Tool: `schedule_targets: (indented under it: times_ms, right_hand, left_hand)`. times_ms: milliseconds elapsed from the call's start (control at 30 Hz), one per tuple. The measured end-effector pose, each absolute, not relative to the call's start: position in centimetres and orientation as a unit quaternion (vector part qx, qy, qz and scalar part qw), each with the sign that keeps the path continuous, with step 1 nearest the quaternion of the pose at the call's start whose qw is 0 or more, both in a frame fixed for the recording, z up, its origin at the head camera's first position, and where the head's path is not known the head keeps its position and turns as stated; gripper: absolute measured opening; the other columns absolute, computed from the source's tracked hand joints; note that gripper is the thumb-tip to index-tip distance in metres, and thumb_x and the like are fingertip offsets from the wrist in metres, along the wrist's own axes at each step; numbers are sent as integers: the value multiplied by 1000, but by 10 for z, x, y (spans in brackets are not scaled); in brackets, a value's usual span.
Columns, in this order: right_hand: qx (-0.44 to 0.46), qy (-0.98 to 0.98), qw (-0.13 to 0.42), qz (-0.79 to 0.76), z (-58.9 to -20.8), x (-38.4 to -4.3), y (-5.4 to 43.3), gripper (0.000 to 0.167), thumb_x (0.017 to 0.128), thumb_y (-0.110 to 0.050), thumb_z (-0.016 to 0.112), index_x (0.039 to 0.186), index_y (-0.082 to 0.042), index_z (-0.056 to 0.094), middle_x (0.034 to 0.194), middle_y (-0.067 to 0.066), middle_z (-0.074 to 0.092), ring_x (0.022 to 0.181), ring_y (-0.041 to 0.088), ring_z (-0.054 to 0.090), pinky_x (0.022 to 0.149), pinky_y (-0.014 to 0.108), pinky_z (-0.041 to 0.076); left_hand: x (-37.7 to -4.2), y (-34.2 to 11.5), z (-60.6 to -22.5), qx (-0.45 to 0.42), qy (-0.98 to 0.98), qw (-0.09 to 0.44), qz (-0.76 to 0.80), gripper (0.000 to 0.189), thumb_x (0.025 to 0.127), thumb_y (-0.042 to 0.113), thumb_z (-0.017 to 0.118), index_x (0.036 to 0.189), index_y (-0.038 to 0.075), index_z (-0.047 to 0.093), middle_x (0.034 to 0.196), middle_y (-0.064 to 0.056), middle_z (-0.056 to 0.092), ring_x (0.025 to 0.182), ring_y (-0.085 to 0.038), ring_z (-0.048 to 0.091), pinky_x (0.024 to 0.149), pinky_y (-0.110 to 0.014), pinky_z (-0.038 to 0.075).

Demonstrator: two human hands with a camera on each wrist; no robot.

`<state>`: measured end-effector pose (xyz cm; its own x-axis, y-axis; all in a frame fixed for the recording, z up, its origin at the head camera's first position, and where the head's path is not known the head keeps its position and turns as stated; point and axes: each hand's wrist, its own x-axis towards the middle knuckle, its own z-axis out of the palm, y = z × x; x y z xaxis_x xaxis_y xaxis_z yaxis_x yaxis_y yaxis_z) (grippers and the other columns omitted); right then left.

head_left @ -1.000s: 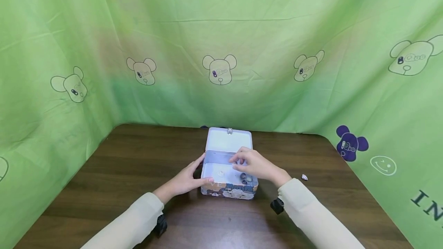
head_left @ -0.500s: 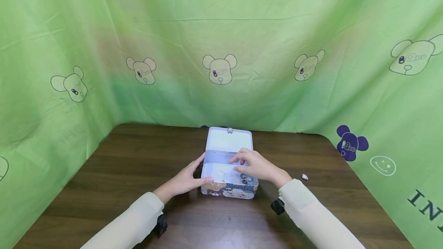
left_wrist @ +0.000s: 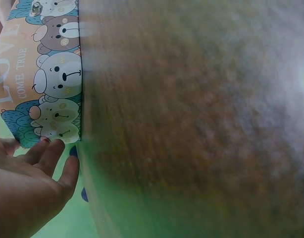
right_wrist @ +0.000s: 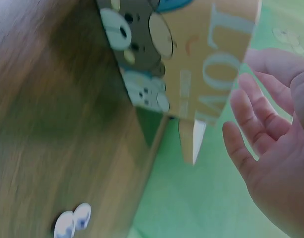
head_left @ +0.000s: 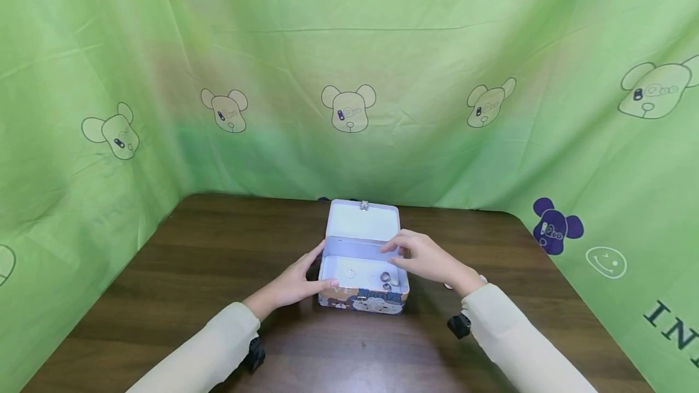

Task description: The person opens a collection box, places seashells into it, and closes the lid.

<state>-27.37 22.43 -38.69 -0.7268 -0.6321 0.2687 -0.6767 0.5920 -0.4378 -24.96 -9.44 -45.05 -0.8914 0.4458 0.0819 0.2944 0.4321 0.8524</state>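
An open tin box (head_left: 377, 305) with cartoon bears on its sides stands mid-table, its lid (head_left: 363, 222) tipped up at the back. Inside lie two small dark rings (head_left: 385, 277) at the right and a pale round piece (head_left: 351, 272) at the left. My left hand (head_left: 306, 275) rests with straight fingers against the box's left side; the left wrist view shows those fingers (left_wrist: 53, 153) beside the bear print (left_wrist: 55, 74). My right hand (head_left: 412, 255) hovers over the box's right rim, fingers relaxed and holding nothing. In the right wrist view the right hand (right_wrist: 271, 158) is spread near the box (right_wrist: 191, 59).
The brown wooden table (head_left: 218, 259) is walled on three sides by green cloth (head_left: 349, 77) printed with bears. A small white and blue piece (right_wrist: 73, 221) lies on the table right of the box, beneath my right wrist.
My right hand has drawn out of the box and shifted right to its rim, leaving the rings uncovered inside. The left hand and the box have not moved.
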Motion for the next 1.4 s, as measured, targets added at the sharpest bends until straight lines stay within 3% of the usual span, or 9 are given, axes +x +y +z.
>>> schedule_targets:
  times_ms: [400,1033,1400]
  right_hand:
    - [322,-906,52,269,-385,-265,262,18,91,-9,73,109,-8,74,101,-2,66,89,14,62,78,42,54]
    - [301,-921,58,241,-401,-253,308,14,89,-9,75,103,-7,74,95,-3,67,82,9,60,72,33,51]
    - [267,-932,12,244,-424,-250,330,14,88,-10,77,101,-8,74,94,0,66,78,4,56,68,29,50]
  left_hand:
    - [-250,-95,-450,221,841,78,487,96,90,43,75,163,24,16,164,-11,19,148,-33,20,112,-63,23]
    - [-250,-96,-451,225,835,78,496,96,90,45,75,163,21,16,164,-13,19,148,-34,19,112,-63,23]
    - [-249,-95,-450,219,841,81,489,97,89,46,75,163,22,16,164,-13,20,148,-34,20,112,-63,24]
